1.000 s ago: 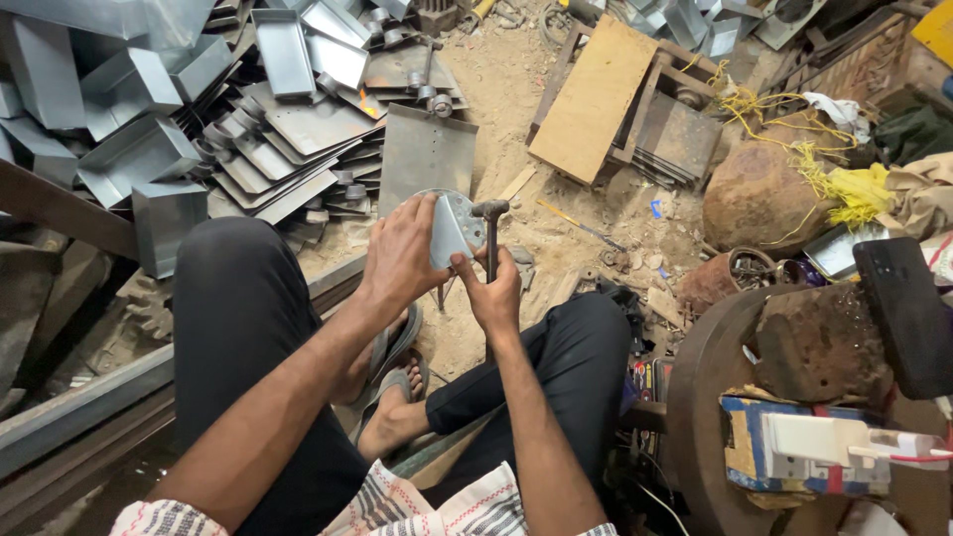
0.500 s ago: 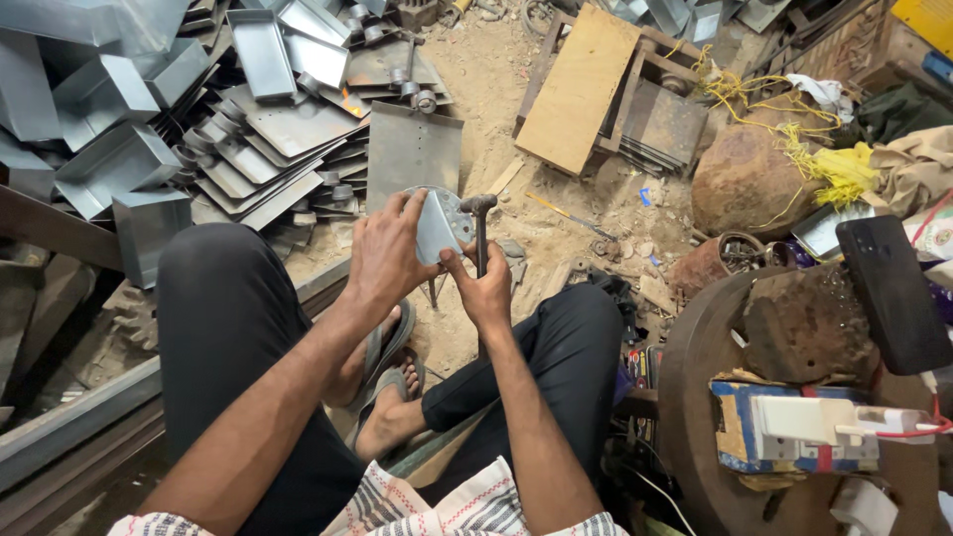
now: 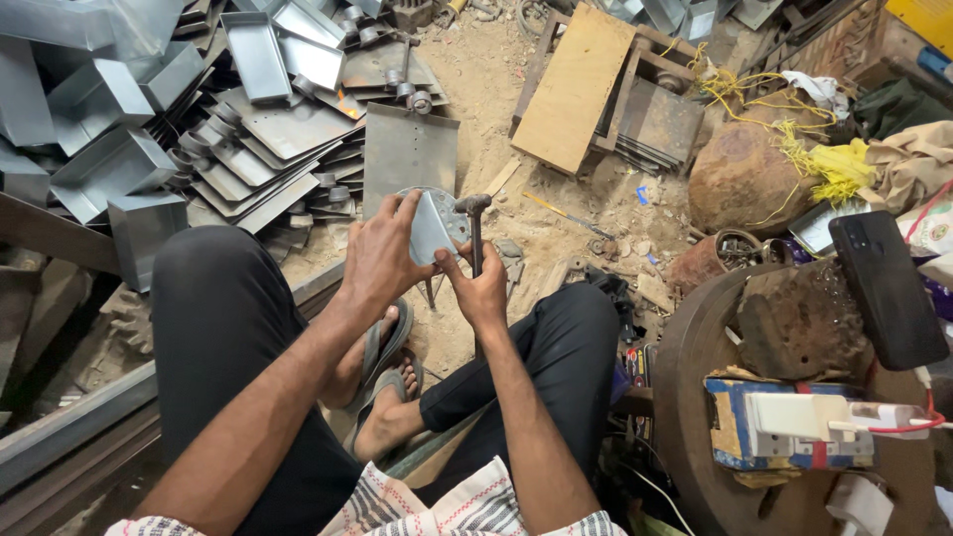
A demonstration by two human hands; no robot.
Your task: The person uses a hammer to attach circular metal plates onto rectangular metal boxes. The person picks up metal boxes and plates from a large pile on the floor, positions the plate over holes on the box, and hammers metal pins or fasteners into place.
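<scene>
I sit cross-legged on a dirt floor. My left hand (image 3: 382,256) grips a small bent sheet-metal piece (image 3: 430,226), held up in front of my knees over a round metal disc (image 3: 452,210). My right hand (image 3: 481,288) is closed around the handle of a small hammer (image 3: 474,223), whose head points up just to the right of the metal piece. Fingers of both hands touch the piece's lower edge. My sandalled feet (image 3: 382,377) rest below the hands.
Stacks of folded galvanised trays and boxes (image 3: 199,129) fill the left. A flat steel plate (image 3: 409,149) lies ahead, a wooden board (image 3: 574,84) beyond it. On the right stand a round rusty stump (image 3: 695,397) with a black phone (image 3: 886,288), a charger box (image 3: 784,432) and a rusty pot (image 3: 740,179).
The hands hold the same piece and hammer throughout. The metal piece has been turned slightly in my left hand, and the hammer stays upright next to it.
</scene>
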